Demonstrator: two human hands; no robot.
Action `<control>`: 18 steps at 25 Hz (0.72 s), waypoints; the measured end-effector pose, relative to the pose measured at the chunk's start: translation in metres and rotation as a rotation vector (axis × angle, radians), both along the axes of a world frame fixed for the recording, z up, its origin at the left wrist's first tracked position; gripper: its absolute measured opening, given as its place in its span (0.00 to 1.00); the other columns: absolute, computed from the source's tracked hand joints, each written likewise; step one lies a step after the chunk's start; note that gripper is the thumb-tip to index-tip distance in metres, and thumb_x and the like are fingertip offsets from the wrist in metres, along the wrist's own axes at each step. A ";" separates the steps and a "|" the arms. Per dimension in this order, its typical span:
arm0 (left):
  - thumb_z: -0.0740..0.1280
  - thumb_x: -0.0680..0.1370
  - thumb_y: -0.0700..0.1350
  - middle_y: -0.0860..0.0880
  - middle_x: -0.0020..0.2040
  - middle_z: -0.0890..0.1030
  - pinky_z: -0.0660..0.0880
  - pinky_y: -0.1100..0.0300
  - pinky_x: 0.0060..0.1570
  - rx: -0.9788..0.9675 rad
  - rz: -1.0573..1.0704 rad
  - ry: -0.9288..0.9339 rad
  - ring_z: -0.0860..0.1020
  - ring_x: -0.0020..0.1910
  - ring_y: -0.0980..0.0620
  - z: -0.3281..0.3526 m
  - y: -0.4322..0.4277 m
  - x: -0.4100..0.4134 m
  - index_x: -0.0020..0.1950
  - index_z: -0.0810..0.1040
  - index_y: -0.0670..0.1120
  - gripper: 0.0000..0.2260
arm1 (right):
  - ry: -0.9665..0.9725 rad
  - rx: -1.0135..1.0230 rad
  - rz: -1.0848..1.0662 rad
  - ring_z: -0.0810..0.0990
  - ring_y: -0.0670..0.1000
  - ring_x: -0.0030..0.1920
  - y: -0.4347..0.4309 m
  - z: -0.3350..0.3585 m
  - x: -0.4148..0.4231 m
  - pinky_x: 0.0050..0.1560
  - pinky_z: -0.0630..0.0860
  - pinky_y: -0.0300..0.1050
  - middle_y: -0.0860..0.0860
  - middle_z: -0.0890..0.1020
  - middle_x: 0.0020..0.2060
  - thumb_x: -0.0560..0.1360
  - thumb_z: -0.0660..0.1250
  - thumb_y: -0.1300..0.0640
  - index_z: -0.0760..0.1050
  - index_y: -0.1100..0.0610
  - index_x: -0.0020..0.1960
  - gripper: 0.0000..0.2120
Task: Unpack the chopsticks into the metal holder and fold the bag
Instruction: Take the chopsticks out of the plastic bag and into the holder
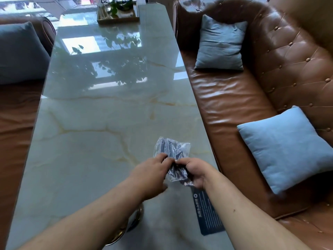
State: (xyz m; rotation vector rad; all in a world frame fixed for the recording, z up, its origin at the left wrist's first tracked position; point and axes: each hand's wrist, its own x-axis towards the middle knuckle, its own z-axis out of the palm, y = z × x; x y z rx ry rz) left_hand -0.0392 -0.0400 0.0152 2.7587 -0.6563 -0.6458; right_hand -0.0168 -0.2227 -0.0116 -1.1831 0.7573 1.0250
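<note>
2 hands on it: left hand (153, 170) pinches the clear bag of chopsticks (173, 147) mid-length, right hand (193, 175) grips its near end, long axis pointing away over the marble table (90, 123).

A tray (118, 21) is set at the table's (90, 114) far end; the bag (172, 148) is held near its right edge.

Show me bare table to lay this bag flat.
Widest free patch: the middle of the table, between the bag and the far tray. Another lies left of the left hand. Crowded near you: it and the right hand grip the bag, the metal holder sits under the left forearm, a dark printed sheet by the right edge.
</note>
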 end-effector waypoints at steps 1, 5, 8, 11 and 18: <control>0.71 0.71 0.53 0.51 0.68 0.73 0.80 0.50 0.52 -0.013 0.022 -0.072 0.79 0.61 0.44 0.006 -0.003 0.001 0.69 0.67 0.57 0.27 | 0.008 -0.002 -0.004 0.83 0.50 0.28 0.002 0.007 0.002 0.26 0.77 0.40 0.54 0.85 0.32 0.84 0.61 0.58 0.81 0.60 0.45 0.14; 0.63 0.72 0.54 0.52 0.55 0.83 0.75 0.55 0.42 -0.069 0.178 -0.117 0.82 0.52 0.44 0.030 0.001 0.009 0.60 0.75 0.58 0.17 | 0.013 0.017 0.016 0.74 0.48 0.23 0.008 0.042 0.007 0.22 0.68 0.37 0.52 0.79 0.31 0.82 0.60 0.54 0.77 0.57 0.41 0.14; 0.67 0.71 0.52 0.47 0.43 0.86 0.78 0.55 0.37 -0.286 0.481 0.100 0.84 0.41 0.44 0.056 0.008 0.016 0.50 0.81 0.51 0.11 | -0.042 -0.056 0.076 0.67 0.50 0.27 0.006 0.076 0.011 0.24 0.65 0.38 0.54 0.77 0.38 0.80 0.61 0.46 0.76 0.56 0.47 0.13; 0.71 0.70 0.45 0.42 0.32 0.83 0.77 0.56 0.28 -0.656 0.815 0.414 0.81 0.26 0.46 0.092 0.022 0.020 0.41 0.81 0.45 0.05 | -0.162 -0.282 0.193 0.72 0.51 0.32 -0.001 0.106 0.012 0.31 0.70 0.42 0.53 0.83 0.44 0.78 0.60 0.31 0.76 0.56 0.57 0.28; 0.69 0.77 0.44 0.44 0.41 0.85 0.80 0.57 0.35 -1.144 0.891 0.677 0.83 0.34 0.46 0.174 0.089 -0.007 0.47 0.85 0.49 0.05 | -0.795 -0.440 -0.042 0.83 0.48 0.54 -0.014 0.154 -0.021 0.46 0.76 0.44 0.52 0.83 0.59 0.65 0.75 0.31 0.72 0.48 0.67 0.37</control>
